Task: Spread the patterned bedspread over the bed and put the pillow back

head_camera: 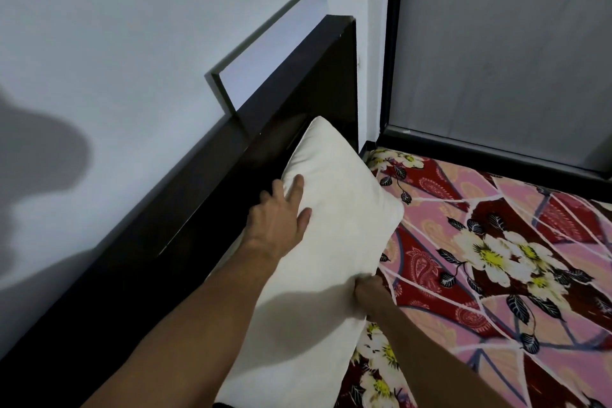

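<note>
Two hands: both on one pillow at the head of the bed.
Bedspread [496,258]: floral, spread flat over the bed.
Headboard [231,182]: dark, against the wall.
Pillow [328,228]: white, propped against the headboard, on the bedspread.
Left hand [281,212]: fingers splayed flat on the pillow's top, not gripping.
Right hand [367,293]: clenched on the pillow's near edge.

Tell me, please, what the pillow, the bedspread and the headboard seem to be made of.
Pillow: plain off-white woven fabric, matte, soft filling likely, since it dents where the right hand pinches it. Bedspread: thin printed cloth, probably cotton or a blend, matte, with small wrinkles. Headboard: dark brown wood or laminate board, slightly glossy, with faint reflections.
</note>
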Motion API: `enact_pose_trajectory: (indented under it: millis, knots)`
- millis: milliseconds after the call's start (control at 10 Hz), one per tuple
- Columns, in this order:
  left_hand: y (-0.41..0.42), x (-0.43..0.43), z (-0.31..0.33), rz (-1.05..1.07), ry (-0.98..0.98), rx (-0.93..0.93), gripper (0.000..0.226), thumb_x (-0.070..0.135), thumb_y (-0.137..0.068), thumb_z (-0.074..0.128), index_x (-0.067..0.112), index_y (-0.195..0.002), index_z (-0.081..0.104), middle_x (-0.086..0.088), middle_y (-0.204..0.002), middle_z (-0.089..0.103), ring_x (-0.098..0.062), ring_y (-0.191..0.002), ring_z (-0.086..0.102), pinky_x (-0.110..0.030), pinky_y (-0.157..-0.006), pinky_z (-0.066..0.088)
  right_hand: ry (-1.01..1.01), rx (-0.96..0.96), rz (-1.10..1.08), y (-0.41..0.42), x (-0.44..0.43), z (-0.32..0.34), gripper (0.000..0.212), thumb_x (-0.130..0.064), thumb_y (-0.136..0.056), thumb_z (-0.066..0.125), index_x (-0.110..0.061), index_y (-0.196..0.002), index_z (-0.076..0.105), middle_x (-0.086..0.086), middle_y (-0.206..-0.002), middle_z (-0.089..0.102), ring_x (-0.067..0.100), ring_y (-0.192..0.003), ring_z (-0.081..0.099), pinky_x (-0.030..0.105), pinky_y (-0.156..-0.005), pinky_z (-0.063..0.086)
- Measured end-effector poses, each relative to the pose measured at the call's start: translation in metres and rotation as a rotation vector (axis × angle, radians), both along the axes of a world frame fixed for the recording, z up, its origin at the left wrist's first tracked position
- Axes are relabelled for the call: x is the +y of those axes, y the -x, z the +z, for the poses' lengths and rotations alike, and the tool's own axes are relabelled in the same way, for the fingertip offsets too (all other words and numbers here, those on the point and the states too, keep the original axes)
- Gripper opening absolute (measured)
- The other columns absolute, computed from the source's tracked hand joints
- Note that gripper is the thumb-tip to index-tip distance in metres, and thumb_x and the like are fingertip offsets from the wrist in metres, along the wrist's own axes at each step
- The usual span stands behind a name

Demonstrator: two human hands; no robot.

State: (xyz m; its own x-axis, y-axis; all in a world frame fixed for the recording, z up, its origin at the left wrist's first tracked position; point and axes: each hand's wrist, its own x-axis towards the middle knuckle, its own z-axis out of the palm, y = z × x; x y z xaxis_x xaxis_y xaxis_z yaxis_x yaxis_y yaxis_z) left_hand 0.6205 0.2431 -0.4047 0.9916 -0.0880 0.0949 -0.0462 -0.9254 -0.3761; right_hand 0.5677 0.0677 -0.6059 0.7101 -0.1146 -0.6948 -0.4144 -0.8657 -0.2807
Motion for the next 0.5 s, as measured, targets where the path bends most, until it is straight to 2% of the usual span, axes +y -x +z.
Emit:
enact_pose_trajectory:
  millis: [100, 200, 400, 500]
  knots:
    - [0.005, 0.004, -0.004, 0.029, 0.027, 0.000, 0.069, 0.059, -0.099, 0.029, 0.026, -0.157, 0.012, -0.013, -0.118, 0.039, -0.025, -0.088, 0.049, -0.032, -0.055, 0.038, -0.129, 0.019, -0.148, -0.001, 0.001, 0.012, 0.040, -0.017, -0.105, 0.039, 0.010, -0.134, 0.042, 0.027, -0.131, 0.055, 0.043, -0.121, 0.057, 0.044, -0.091, 0.047]
    - [0.012, 0.005, 0.001, 0.047, 0.047, 0.007, 0.069, 0.058, -0.099, 0.028, 0.027, -0.158, 0.008, -0.013, -0.121, 0.038, -0.027, -0.097, 0.049, -0.037, -0.067, 0.046, -0.172, -0.009, -0.080, -0.005, -0.003, 0.024, 0.044, -0.021, -0.104, 0.039, 0.003, -0.140, 0.047, 0.021, -0.138, 0.055, 0.035, -0.126, 0.056, 0.033, -0.089, 0.045]
    - [0.034, -0.001, 0.040, 0.089, 0.031, 0.013, 0.067, 0.053, -0.101, 0.030, 0.017, -0.156, 0.018, -0.012, -0.129, 0.041, -0.028, -0.107, 0.048, -0.039, -0.077, 0.046, -0.222, -0.209, -0.076, -0.023, -0.020, 0.120, 0.043, -0.028, -0.101, 0.042, 0.000, -0.133, 0.047, 0.022, -0.134, 0.054, 0.036, -0.122, 0.053, 0.034, -0.086, 0.041]
    - [0.054, -0.011, 0.078, 0.113, 0.017, -0.034, 0.065, 0.051, -0.102, 0.027, 0.015, -0.155, 0.021, -0.013, -0.129, 0.043, -0.029, -0.106, 0.049, -0.041, -0.077, 0.044, -0.265, -0.340, -0.017, -0.021, -0.021, 0.187, 0.035, -0.029, -0.102, 0.042, -0.004, -0.124, 0.054, 0.020, -0.121, 0.061, 0.037, -0.111, 0.059, 0.034, -0.083, 0.043]
